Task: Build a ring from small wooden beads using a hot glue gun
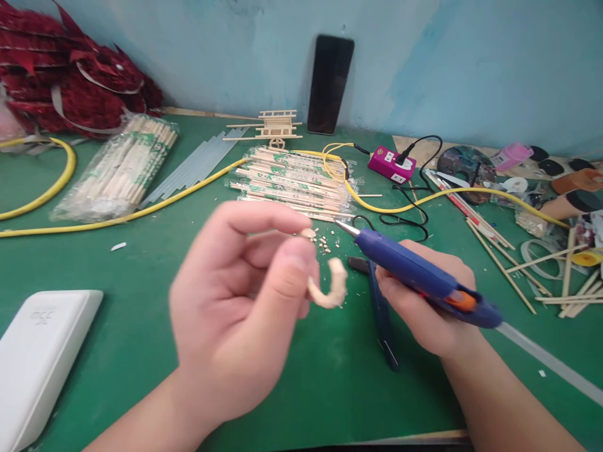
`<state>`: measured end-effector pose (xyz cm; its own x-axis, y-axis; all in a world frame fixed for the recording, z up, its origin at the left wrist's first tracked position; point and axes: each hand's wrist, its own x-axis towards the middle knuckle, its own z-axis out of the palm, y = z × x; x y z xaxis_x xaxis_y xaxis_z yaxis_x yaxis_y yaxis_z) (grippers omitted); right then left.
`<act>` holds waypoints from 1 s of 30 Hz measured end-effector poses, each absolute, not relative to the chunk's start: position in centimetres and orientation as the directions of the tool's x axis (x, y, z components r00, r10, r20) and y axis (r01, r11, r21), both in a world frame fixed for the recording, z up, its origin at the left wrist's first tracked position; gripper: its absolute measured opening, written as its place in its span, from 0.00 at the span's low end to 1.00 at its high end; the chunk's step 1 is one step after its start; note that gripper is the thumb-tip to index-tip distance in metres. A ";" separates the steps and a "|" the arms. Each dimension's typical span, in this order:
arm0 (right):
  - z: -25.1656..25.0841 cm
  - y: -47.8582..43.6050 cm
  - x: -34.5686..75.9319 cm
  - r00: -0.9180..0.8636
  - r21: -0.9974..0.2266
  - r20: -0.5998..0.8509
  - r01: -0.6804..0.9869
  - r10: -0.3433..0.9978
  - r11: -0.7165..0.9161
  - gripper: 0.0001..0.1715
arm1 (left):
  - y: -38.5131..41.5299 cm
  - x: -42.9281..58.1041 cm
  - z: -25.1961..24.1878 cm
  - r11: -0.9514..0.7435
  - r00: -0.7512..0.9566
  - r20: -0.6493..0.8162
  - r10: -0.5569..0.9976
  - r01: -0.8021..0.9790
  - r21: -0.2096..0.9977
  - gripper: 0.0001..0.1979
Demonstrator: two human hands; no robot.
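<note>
Between the thumb and fingers of my left hand is a curved strip of small wooden pieces, hooked like a C; part of it is hidden by the thumb. A small wooden bit shows at the index fingertip. My right hand is wrapped round a blue hot glue gun, its metal nozzle pointing left toward the curved strip but apart from it. A clear glue stick sticks out of the gun's rear. Below lies a dark blue cutting tool, and wood crumbs are scattered behind the strip.
Wrapped chopsticks lie at the back middle, near a small wooden cart model. A phone leans on the wall. A yellow cable crosses the table to a purple power socket. A white power bank is at left; loose sticks at right.
</note>
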<state>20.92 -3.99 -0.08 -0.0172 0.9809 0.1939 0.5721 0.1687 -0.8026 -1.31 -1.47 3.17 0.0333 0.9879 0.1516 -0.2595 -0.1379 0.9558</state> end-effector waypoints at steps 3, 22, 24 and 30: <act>-0.7 -3.7 20.2 -0.149 -0.678 0.265 0.673 0.953 0.294 0.11 | -0.5 -1.7 3.8 -0.180 -0.099 0.157 0.983 -0.304 0.936 0.06; -1.6 -6.3 14.7 -0.625 -0.568 -0.072 0.667 0.778 0.483 0.29 | 0.3 -1.8 3.7 -0.153 -0.168 0.102 0.981 -0.326 0.933 0.05; -1.6 -6.4 14.7 -0.636 -0.565 -0.011 0.641 0.772 0.520 0.30 | 0.3 -1.8 3.6 -0.143 -0.151 0.097 0.984 -0.333 0.932 0.04; -2.9 -3.8 17.5 -0.303 -0.474 0.227 0.796 0.926 0.376 0.17 | 0.3 -1.9 3.1 -0.128 -0.137 0.088 0.987 -0.320 0.939 0.01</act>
<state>17.54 -3.84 -2.94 -0.3027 0.9257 0.2269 0.7958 0.3765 -0.4744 -1.88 0.32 3.13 -0.1368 0.9867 0.0876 -0.3200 -0.1277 0.9388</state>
